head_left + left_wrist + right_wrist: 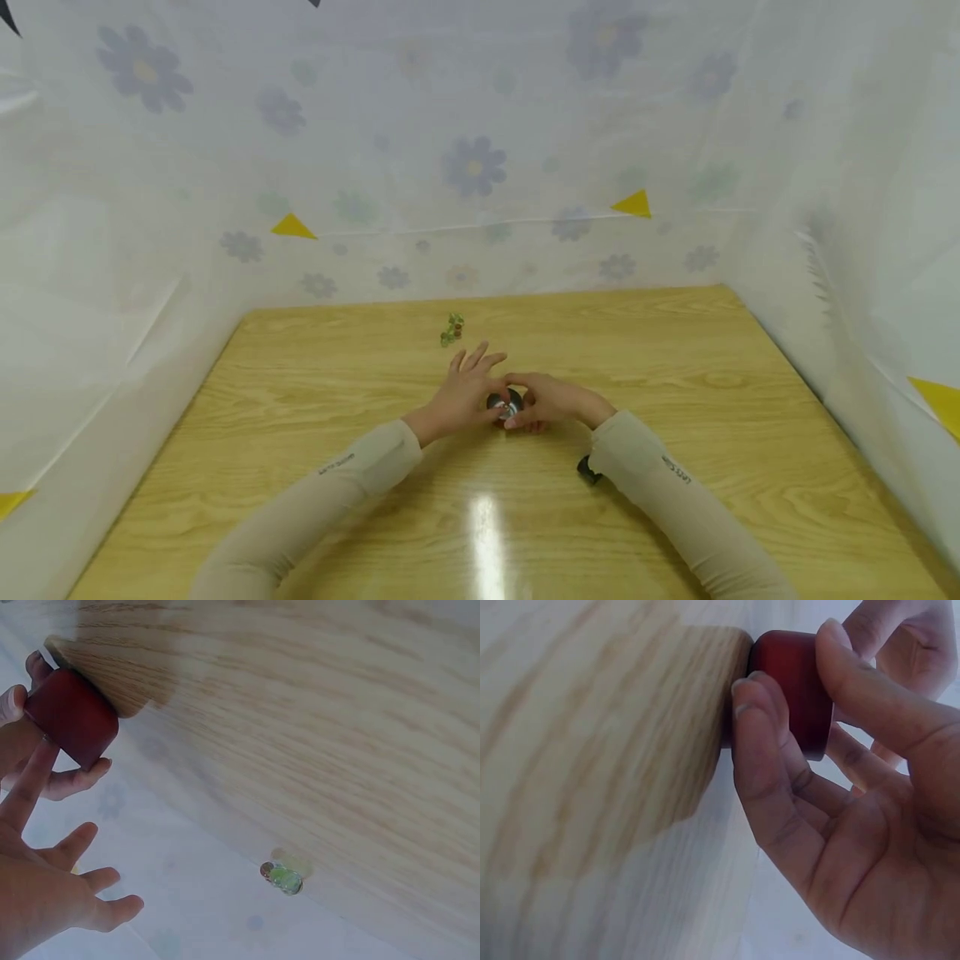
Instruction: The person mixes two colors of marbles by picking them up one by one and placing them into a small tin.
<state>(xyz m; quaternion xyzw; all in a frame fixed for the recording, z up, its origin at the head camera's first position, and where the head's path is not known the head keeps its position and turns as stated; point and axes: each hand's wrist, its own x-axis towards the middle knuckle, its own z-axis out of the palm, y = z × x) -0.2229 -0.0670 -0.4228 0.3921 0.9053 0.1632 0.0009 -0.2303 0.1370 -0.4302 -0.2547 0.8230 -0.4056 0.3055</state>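
A small dark red round container (pixel 73 718) stands on the wood-grained table between both hands. From above, its top (pixel 495 402) looks dark and shiny silver. My right hand (pixel 551 398) grips the container's side, thumb on one side and fingers on the other. In the right wrist view, the right hand (pixel 870 825) covers part of the red wall (pixel 799 690). My left hand (pixel 467 398) has its thumb and index finger at the container's top. Its other fingers spread away from it. I cannot tell whether the left fingertips pinch anything.
A small cluster of green and brown glassy beads (pixel 452 330) lies farther back on the table (pixel 337 358). A black object (pixel 588 470) shows beside the right sleeve. White flowered sheeting (pixel 360 167) encloses the back and sides.
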